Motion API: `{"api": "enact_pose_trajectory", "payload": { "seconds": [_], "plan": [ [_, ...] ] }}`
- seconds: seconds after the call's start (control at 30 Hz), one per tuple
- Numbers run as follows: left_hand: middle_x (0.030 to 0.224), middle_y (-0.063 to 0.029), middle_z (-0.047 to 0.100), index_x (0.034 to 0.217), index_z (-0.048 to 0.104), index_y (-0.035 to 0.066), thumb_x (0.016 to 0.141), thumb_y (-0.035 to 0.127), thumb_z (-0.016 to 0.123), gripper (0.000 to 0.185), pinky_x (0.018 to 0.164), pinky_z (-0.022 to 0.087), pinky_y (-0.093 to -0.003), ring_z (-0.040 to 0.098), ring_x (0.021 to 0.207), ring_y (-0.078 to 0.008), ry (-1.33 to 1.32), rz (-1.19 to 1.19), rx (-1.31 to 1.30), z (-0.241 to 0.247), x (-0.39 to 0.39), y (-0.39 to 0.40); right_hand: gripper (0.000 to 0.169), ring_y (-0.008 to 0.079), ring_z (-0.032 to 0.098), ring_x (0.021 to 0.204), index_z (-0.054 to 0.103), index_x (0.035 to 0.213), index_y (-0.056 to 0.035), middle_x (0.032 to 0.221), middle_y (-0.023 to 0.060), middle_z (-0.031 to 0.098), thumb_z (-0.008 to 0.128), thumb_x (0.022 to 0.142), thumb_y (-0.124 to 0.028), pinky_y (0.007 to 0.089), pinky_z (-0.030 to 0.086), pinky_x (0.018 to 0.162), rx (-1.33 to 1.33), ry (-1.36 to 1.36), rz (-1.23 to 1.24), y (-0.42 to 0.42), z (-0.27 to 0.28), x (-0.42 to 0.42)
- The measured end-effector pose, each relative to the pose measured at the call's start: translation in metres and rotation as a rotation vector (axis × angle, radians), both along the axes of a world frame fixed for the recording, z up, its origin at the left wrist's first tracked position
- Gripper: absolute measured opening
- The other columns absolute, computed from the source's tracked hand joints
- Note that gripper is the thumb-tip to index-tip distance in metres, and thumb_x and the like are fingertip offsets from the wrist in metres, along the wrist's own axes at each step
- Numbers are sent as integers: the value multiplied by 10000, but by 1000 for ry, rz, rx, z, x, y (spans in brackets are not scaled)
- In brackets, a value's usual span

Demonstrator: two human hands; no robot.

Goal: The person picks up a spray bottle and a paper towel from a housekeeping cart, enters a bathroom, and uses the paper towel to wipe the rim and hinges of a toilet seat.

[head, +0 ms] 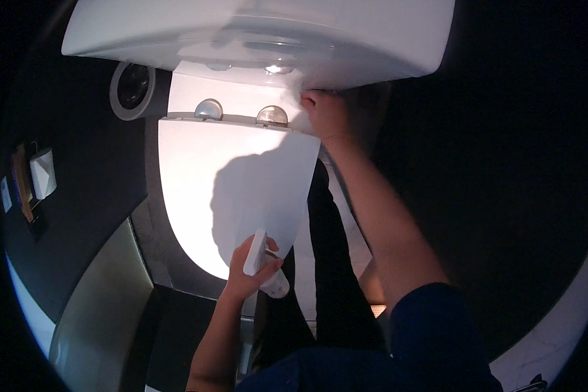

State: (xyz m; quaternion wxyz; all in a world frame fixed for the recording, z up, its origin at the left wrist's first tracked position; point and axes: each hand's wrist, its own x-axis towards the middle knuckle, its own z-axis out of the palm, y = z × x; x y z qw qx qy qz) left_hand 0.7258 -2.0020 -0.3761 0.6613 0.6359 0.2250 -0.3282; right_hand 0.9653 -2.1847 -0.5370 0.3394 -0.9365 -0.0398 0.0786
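Observation:
A white toilet with its lid (186, 186) down lies before me. Two round metal hinge caps, a left one (208, 109) and a right one (272, 116), sit behind the lid. My left hand (247, 269) grips a spray bottle (277, 285) with a white trigger head, held over the lid's front end. At the right hinge side, below the cistern (372, 44), my right hand (326, 115) has its fingers curled around a white wipe or tissue (291, 94). Most of that wipe is hidden or washed out by the light.
Left of the cistern a round holder (133, 91) with a pale rim is fixed to the dark wall. A white dispenser (43, 174) and a brown wooden item (22, 183) are farther left. The dark wall (470, 186) bounds the right side. My dark-trousered legs (333, 274) are beside the bowl.

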Motion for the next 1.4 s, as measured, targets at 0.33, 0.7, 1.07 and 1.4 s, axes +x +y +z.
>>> {"api": "enact_pose_trajectory", "payload": {
  "seconds": [0.33,0.7,1.07,1.4],
  "plan": [
    [849,-77,575,907,558,94,711,154,727,266,712,487,-357,605,788,-231,-79,-86,66,10,12,-3,129,322,653,717,706,821,-61,838,142,684,669,796,-182,393,521,683,-128,316,207,-11,6,-10],
    [856,-68,578,897,559,94,699,141,732,267,721,497,-352,611,790,-219,-109,-15,40,18,-12,7,173,311,662,780,708,870,-63,826,149,684,685,785,-211,381,514,737,-158,403,25,5,30,-8],
    [845,-71,594,889,572,79,703,132,730,249,704,488,-339,616,788,-225,-145,86,88,-12,-51,35,153,360,648,779,663,826,-33,807,158,671,668,745,-163,433,506,721,-198,47,-601,108,-9,-12],
    [871,-81,604,938,564,57,739,162,733,282,748,513,-362,654,830,-194,-77,115,63,-30,-75,66,128,334,656,781,692,815,-77,810,165,668,589,826,-150,422,523,719,-155,-166,19,252,-24,18]
  ]
}}
